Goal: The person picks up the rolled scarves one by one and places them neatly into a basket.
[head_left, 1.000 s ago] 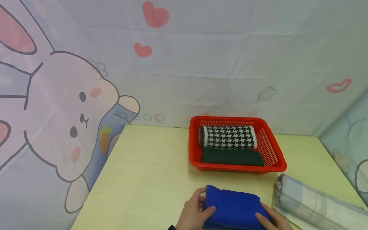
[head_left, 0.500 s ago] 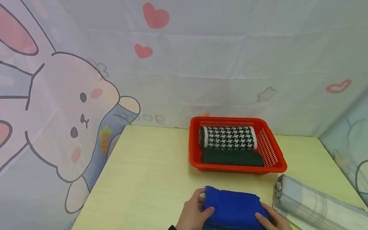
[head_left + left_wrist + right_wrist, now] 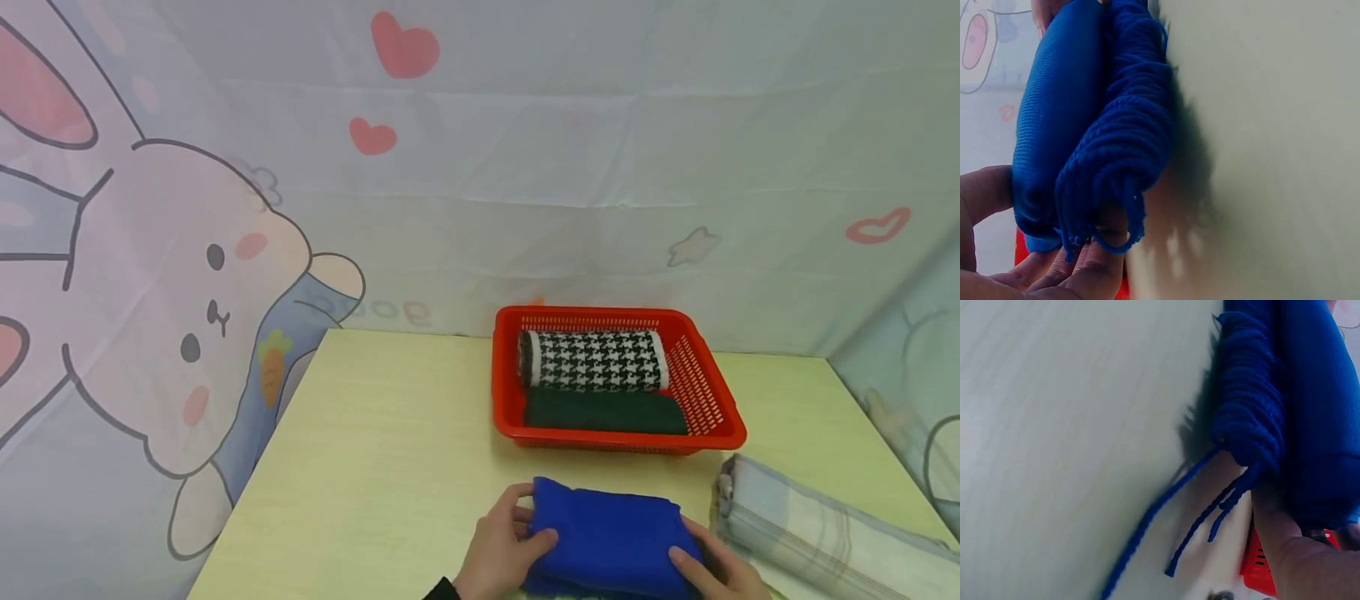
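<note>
A folded blue scarf (image 3: 611, 537) lies at the front of the table in the head view. My left hand (image 3: 498, 542) grips its left end, thumb on top and fingers around the far side. At the right end my right hand (image 3: 716, 562) holds it the same way, with the thumb over the top. The left wrist view shows a rolled strip of fringe (image 3: 1125, 131) along the scarf's near side, close over the table. Several loose blue strands (image 3: 1200, 506) hang from the fringe in the right wrist view.
Behind the scarf stands a red plastic basket (image 3: 506, 367) holding a rolled houndstooth cloth (image 3: 600, 358) and a dark green roll (image 3: 603, 410). A folded pale plaid cloth (image 3: 817, 525) lies to the right of my right hand. A printed curtain (image 3: 525, 175) hangs behind the table (image 3: 375, 442).
The blue scarf and both hands have shifted very slightly away from me. My grip at both ends stays the same; the basket and the plaid cloth have not moved.
</note>
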Motion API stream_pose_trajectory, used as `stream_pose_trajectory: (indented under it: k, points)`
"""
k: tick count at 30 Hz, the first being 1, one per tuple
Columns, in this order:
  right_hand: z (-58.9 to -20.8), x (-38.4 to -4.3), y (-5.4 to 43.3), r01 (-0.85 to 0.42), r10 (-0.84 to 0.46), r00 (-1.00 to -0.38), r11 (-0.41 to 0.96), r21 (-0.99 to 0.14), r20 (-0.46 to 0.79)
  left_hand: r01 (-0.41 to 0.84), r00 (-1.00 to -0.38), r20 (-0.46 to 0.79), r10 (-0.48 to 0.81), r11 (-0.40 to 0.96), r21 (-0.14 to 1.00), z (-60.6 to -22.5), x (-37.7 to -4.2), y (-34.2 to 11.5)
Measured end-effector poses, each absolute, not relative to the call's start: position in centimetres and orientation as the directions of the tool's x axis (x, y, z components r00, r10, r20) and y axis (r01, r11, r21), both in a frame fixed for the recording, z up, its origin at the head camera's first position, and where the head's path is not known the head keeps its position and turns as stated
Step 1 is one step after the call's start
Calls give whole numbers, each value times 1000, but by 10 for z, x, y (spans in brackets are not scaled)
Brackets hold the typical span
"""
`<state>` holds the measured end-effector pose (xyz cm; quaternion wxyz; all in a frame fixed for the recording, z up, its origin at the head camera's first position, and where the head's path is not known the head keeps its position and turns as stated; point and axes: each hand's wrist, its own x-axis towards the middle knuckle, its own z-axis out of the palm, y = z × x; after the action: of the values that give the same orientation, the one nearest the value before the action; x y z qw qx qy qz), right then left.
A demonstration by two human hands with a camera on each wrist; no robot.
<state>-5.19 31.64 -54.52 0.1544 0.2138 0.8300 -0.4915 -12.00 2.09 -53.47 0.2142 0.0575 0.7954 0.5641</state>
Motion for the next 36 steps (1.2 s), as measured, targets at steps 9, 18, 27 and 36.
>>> stream_pose_trajectory:
  k: [9, 18, 27, 36]
  points:
    - [-534, -58, 323, 543, 198, -839, 345, -765, -506, -113, -904, -229, 362, 313, 943, -521, -128, 16]
    - [-514, -64, 321, 507, 142, -861, 186, -842, -488, -75, -914, -173, 368, 265, 961, -507, -136, 10]
    - [-501, -70, 319, 477, 119, -877, 113, -871, -465, -11, -915, -126, 383, 289, 957, -488, -144, 7]
    - [-483, -77, 316, 439, 100, -898, 137, -888, -429, 61, -921, -53, 385, 277, 959, -469, -149, 5]
